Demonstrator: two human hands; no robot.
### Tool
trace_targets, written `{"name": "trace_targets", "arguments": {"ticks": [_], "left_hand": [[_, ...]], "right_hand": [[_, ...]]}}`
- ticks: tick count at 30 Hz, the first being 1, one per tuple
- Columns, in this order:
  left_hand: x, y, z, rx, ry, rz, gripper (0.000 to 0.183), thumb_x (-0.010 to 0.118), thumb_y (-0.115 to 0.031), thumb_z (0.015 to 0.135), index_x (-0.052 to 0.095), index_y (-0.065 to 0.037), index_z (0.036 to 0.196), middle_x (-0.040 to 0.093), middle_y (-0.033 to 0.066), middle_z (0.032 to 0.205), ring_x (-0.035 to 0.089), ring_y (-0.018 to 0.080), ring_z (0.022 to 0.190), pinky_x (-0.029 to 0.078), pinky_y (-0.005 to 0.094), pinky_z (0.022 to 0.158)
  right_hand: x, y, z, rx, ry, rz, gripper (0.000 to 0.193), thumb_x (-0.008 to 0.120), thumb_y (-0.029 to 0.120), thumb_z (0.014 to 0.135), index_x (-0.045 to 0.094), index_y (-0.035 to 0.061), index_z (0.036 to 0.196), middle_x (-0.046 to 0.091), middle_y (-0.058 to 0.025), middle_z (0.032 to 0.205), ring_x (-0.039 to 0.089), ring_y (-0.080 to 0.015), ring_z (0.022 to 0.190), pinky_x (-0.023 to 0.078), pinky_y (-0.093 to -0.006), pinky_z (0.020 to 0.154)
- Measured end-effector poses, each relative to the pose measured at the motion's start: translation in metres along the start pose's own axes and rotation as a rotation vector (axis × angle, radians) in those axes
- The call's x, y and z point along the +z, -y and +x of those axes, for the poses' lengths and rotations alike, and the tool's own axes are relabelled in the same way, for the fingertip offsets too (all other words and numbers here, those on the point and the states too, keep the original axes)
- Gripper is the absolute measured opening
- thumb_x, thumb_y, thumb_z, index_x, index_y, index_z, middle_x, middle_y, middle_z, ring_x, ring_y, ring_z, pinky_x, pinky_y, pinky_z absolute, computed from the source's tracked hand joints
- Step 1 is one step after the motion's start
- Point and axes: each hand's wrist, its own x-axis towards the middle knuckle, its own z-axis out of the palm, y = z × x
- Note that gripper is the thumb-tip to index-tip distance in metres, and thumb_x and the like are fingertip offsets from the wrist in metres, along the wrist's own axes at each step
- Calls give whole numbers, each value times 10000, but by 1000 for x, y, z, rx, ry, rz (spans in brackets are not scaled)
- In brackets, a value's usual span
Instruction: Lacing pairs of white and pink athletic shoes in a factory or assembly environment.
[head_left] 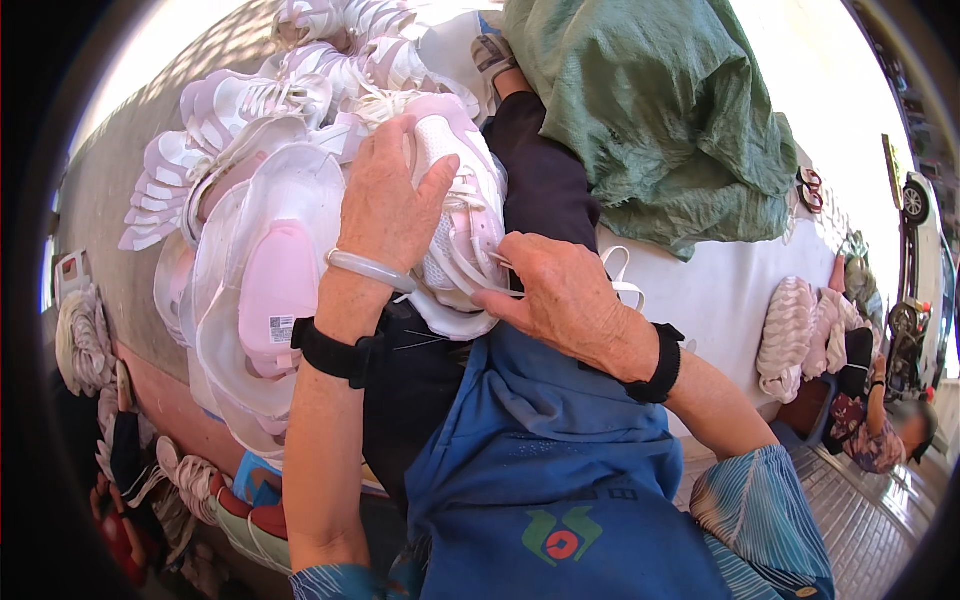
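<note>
Pink-and-white sneaker (464, 212), green cloth (660, 110)

A white and pink shoe (468, 205) lies across the wearer's lap, toe pointing away. The left hand (392, 195) touches its left side, thumb spread over the top; whether it grips is unclear. The right hand (565, 290) pinches a white lace (507, 262) near the ankle end. A pale bracelet (370, 270) circles the left wrist, and each arm wears a black band. To the left are pale shoe pieces with a pink insole (282, 290), and beyond them heaped white and lilac shoes (265, 100). Green cloth (650, 120) bunches ahead; a blue apron (560, 430) covers the wearer's front.
</note>
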Motion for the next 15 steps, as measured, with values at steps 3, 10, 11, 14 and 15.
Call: {"name": "trace_targets", "arguments": {"ticks": [3, 10, 11, 14, 15], "left_hand": [[13, 1, 19, -15, 104, 45, 671, 676, -364, 846, 438, 68, 1302, 501, 278, 1279, 472, 379, 1231, 369, 416, 1043], [22, 10, 33, 15, 127, 198, 705, 703, -361, 791, 432, -4, 1336, 407, 289, 1369, 398, 426, 1288, 352, 428, 1073], [19, 10, 33, 47, 56, 171, 620, 694, -331, 799, 488, -14, 1291, 456, 274, 1327, 442, 413, 1251, 375, 425, 1049], [-1, -8, 32, -21, 144, 57, 359, 663, -229, 829, 602, -21, 1116, 580, 183, 1125, 561, 323, 1072, 442, 388, 936], [-7, -6, 27, 69, 169, 53, 185, 633, -143, 830, 649, -20, 969, 605, 156, 1024, 593, 292, 971, 464, 369, 870]], "right_hand": [[0, 8, -5, 29, 87, -66, 298, 707, 288, 804, 605, 9, 834, 618, -153, 795, 642, -362, 701, 514, -441, 613], [11, 15, -4, 12, 28, -49, 211, 640, 208, 849, 614, 9, 782, 640, -146, 751, 659, -342, 643, 536, -422, 592], [11, 15, -4, 25, 36, -43, 214, 658, 210, 839, 616, 8, 782, 633, -153, 752, 649, -349, 658, 523, -431, 590], [10, 6, -5, 47, 36, -39, 215, 673, 210, 829, 617, 9, 778, 626, -156, 754, 640, -355, 674, 511, -439, 586], [11, 6, -5, 24, 38, -32, 212, 672, 208, 830, 614, 11, 774, 627, -154, 755, 641, -353, 676, 512, -438, 584]]}}
